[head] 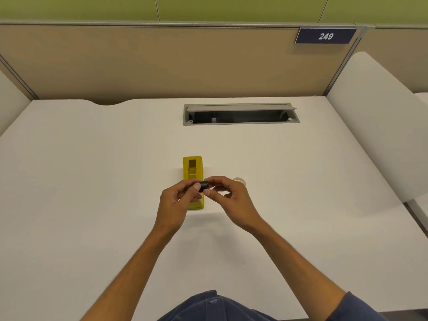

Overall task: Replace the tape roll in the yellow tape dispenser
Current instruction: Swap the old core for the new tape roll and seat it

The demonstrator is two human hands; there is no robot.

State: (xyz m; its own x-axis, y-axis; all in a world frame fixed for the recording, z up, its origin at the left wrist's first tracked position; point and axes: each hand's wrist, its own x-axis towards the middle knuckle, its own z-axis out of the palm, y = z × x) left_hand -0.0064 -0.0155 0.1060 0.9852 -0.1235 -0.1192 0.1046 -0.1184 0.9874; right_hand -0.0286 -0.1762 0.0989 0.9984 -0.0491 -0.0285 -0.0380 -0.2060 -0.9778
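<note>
Yellow tape dispenser point(192, 169), blocky, glossy plastic.

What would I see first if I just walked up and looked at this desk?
Probably the yellow tape dispenser in the middle of the white desk. Just above its near end, the left hand and right hand both pinch a small black spool. A clear tape roll peeks out behind the right hand.

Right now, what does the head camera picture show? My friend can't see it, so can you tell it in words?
Two hands, left hand and right hand, together pinch a small black spool above a yellow tape dispenser on a white desk. A clear tape roll lies just behind the right hand.
</note>
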